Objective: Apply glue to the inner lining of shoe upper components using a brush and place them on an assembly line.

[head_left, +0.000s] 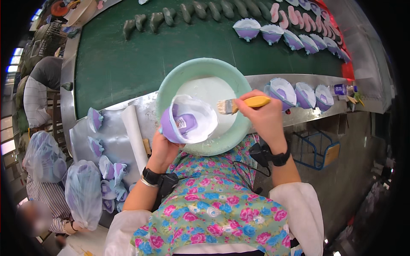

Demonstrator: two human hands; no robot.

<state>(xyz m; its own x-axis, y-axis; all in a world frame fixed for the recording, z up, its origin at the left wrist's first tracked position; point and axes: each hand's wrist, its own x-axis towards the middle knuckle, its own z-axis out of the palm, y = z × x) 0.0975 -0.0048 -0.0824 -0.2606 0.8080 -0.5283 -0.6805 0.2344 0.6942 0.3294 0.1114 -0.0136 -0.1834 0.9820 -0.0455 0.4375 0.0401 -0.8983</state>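
Note:
My left hand (pixel 163 149) grips a purple shoe upper (pixel 171 126) from below and tilts it so that its white-coated inside faces up. In my right hand (pixel 265 117) is a paintbrush with a yellow handle (pixel 257 101), held in a pinch. Its pale bristles (pixel 222 107) point left, a short way from the upper's rim. Beneath both stands a mint-green basin (pixel 171 79) with white liquid (pixel 213 87) in it. The fingertips of my left hand are partly hidden behind the upper.
More purple uppers (pixel 282 93) stand to the right on the metal ledge, near a bottle (pixel 340 89). Across the green belt (pixel 119 68) lie dark shoe lasts (pixel 156 21), pink insoles (pixel 293 15) and uppers. A white roll (pixel 134 134), loose uppers (pixel 106 167) and filled plastic bags (pixel 83 192) are left, beside a person (pixel 45 194).

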